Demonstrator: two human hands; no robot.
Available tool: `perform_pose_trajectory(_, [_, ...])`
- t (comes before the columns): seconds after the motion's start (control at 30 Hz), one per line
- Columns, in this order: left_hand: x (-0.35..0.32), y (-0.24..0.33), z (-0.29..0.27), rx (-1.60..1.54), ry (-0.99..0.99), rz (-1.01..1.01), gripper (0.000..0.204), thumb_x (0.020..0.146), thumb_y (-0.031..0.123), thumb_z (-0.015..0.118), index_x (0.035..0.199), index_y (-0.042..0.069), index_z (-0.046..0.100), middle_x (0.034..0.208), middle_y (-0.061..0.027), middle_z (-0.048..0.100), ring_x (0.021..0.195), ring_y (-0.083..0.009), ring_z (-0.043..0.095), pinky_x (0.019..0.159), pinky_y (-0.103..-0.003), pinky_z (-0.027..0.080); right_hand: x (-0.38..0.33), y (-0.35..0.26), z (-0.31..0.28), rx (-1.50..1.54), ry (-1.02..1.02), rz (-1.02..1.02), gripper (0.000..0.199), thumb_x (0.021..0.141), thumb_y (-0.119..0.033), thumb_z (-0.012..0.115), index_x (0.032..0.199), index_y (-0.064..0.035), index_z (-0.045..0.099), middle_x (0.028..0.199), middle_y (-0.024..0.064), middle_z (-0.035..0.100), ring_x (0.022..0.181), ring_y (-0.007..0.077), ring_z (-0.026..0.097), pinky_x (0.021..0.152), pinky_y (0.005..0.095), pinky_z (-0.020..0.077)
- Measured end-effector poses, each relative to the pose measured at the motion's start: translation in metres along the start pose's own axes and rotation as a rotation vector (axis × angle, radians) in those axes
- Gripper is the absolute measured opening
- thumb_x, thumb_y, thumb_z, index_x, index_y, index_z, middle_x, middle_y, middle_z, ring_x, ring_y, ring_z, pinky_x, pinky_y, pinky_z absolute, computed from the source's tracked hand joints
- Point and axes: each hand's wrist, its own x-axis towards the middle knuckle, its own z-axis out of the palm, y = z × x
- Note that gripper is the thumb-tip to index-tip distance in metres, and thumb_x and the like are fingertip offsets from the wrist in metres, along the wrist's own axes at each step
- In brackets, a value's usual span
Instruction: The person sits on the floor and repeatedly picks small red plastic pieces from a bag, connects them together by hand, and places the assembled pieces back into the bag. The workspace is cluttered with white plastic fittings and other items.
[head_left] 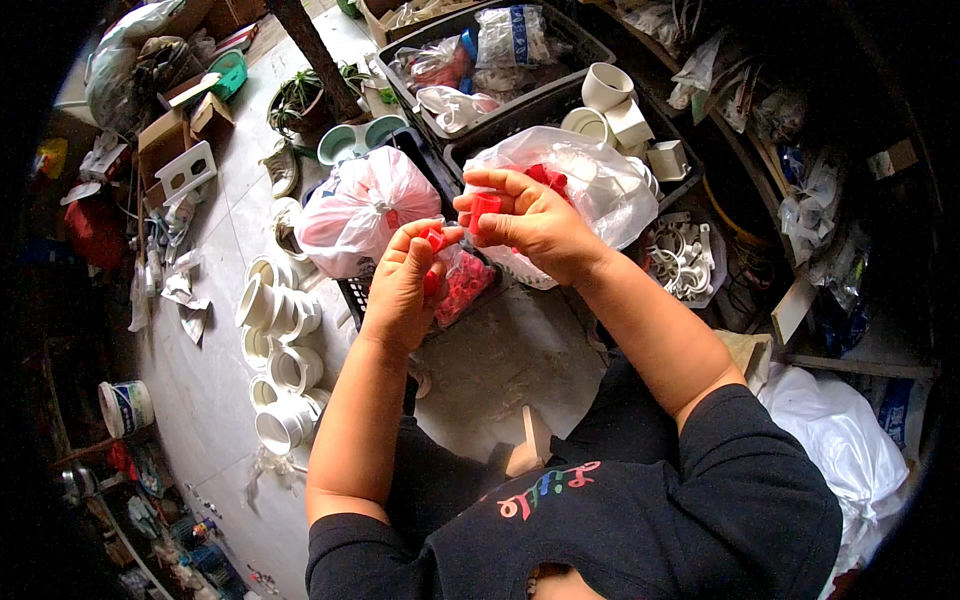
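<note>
Left hand (398, 290) grips small red plastic pieces (434, 239) beside the knotted pinkish-white plastic bag (350, 215)! Farther right of that bag, the right hand (545, 228) pinches a short, boxy red plastic fitting (486, 205).

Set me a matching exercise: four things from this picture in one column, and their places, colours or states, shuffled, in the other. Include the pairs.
Column one
1. Right hand
2. Bulging plastic bag
3. White pipe fittings
4. Potted plant

Column two
A. On the pale floor, left of the left forearm
B. Pinkish-white, gathered to a knot
C. Beyond the hands, beside a dark post
D. Pinching a small red piece between thumb and fingers

Right pairs
1-D; 2-B; 3-A; 4-C
</note>
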Motion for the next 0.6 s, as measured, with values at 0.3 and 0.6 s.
perform_pose_trajectory(0.3, [-0.002, 0.004, 0.003, 0.036, 0.04, 0.017, 0.037, 0.081, 0.035, 0.056, 0.106, 0.009, 0.048, 0.097, -0.0066, 0.059, 0.05, -0.0024, 0.039, 0.045, -0.015, 0.033, 0.002, 0.006, 0.002, -0.004, -0.043, -0.017, 0.032, 0.074, -0.005, 0.064, 0.098, -0.006, 0.043, 0.096, 0.0124, 0.058, 0.082, 0.0158, 0.058, 0.066, 0.0268, 0.0493])
perform_pose_trajectory(0.6, [-0.001, 0.006, 0.005, 0.211, 0.182, 0.093, 0.045, 0.086, 0.033, 0.048, 0.122, 0.007, 0.041, 0.083, 0.0004, 0.056, 0.049, -0.0026, 0.038, 0.041, -0.015, 0.03, 0.005, 0.014, 0.002, -0.158, -0.067, -0.078, 0.034, 0.075, -0.001, 0.062, 0.105, -0.003, 0.046, 0.094, 0.0082, 0.057, 0.085, 0.0129, 0.056, 0.075, 0.0253, 0.0458])
